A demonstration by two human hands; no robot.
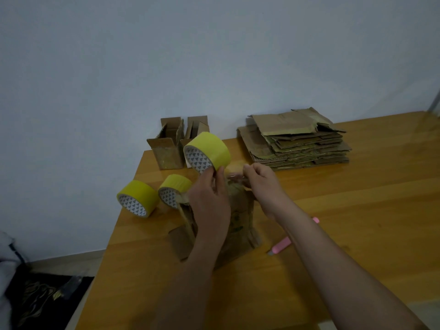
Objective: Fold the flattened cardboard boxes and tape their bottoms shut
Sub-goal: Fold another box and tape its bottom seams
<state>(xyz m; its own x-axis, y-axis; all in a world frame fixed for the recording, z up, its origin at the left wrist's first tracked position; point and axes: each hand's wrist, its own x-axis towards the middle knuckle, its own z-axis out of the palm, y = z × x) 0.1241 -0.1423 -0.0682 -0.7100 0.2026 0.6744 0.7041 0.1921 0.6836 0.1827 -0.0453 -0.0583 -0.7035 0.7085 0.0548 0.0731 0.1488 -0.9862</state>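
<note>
A folded cardboard box stands upended on the wooden table, just in front of me. My left hand grips a yellow tape roll held above the box's top. My right hand pinches the clear strip of tape pulled from that roll, right over the box's upper end. Two more yellow tape rolls lie to the left. A stack of flattened boxes sits at the back right. Two folded boxes stand open-topped at the back left.
A pink utility knife lies on the table under my right forearm. The table's left edge runs close to the tape rolls. A pale wall rises behind. A dark patterned cloth lies on the floor at the lower left.
</note>
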